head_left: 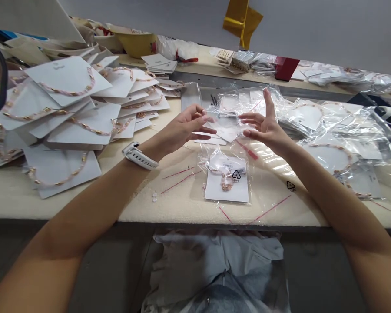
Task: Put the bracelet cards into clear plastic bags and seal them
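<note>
My left hand (185, 128) and my right hand (263, 124) are raised over the table's middle, holding a clear plastic bag (226, 117) between them by its two sides. The left fingertips pinch its left edge. The right thumb and lower fingers grip its right edge, with the index finger pointing up. A white watch (139, 155) is on my left wrist. Below the hands lies a bagged white card (227, 180) with a pink bead necklace on it. Thin red strips (179, 179) lie loose on the table near it.
A heap of white cards with bead necklaces (68, 113) fills the left side. Bagged cards (339, 130) pile up on the right. A yellow bowl (135, 43) and more packets stand at the back. The table's front edge (195, 219) runs just above my lap.
</note>
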`<action>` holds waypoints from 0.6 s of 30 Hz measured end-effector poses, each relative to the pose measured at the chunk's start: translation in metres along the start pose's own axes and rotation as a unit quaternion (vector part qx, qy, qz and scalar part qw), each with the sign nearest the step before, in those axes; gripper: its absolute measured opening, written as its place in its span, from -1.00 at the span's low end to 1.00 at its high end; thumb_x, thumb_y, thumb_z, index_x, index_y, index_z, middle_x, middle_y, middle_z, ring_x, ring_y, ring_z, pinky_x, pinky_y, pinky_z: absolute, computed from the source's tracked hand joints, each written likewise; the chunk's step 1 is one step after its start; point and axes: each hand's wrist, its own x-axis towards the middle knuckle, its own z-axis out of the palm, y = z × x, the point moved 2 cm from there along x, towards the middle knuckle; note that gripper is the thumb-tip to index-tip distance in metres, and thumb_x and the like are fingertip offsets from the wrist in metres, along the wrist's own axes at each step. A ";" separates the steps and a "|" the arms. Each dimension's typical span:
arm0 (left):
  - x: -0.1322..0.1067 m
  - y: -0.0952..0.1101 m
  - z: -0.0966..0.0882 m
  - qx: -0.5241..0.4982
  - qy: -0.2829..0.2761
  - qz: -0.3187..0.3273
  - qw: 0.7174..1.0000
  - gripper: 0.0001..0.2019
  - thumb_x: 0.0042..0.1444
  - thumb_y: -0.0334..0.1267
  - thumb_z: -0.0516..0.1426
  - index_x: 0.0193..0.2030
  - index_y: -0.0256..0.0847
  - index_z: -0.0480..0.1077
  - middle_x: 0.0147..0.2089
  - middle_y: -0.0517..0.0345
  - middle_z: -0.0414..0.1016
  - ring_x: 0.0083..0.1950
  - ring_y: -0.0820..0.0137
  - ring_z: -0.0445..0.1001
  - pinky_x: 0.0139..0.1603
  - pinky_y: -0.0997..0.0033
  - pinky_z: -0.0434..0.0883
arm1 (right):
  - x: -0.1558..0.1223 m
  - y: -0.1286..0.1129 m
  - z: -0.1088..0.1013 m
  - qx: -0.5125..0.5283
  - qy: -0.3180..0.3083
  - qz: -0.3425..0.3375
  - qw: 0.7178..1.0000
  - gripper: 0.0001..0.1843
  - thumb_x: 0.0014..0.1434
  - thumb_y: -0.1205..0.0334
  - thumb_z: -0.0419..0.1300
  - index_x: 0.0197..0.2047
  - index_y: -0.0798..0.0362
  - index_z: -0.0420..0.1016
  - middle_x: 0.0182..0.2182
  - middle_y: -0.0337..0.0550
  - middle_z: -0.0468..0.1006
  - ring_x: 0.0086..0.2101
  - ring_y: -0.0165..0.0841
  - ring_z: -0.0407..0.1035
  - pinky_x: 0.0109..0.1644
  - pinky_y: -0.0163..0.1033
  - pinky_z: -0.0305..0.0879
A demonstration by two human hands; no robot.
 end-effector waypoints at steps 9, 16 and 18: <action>-0.001 0.001 0.000 -0.073 0.010 -0.018 0.997 -0.90 0.26 -0.28 0.04 -0.23 -0.18 0.15 0.04 0.04 0.47 -0.16 0.22 0.62 -0.09 0.19 0.55 | -0.001 0.005 0.007 0.041 -0.034 0.035 0.998 0.44 -0.10 0.10 0.42 0.42 -0.06 -0.71 -0.12 -0.16 0.53 -0.06 -0.24 0.45 0.15 -0.09 0.37; 0.000 0.001 -0.004 -0.092 0.009 -0.006 0.996 -0.82 0.20 -0.20 0.12 -0.21 -0.16 0.15 0.11 0.03 0.45 0.00 0.18 0.57 0.02 0.16 0.51 | 0.000 0.001 0.010 0.007 0.023 0.028 0.999 0.27 0.01 0.11 0.29 0.44 -0.10 -0.63 -0.25 -0.24 0.59 -0.09 -0.26 0.48 0.13 -0.04 0.39; -0.001 0.004 -0.004 -0.104 0.002 0.001 0.995 -0.81 0.18 -0.21 0.15 -0.24 -0.15 0.17 0.06 0.05 0.47 0.01 0.20 0.56 0.07 0.16 0.48 | -0.001 -0.002 0.007 -0.010 0.031 0.014 0.999 0.27 0.01 0.08 0.29 0.44 -0.10 -0.66 -0.21 -0.22 0.60 -0.09 -0.26 0.48 0.10 -0.04 0.41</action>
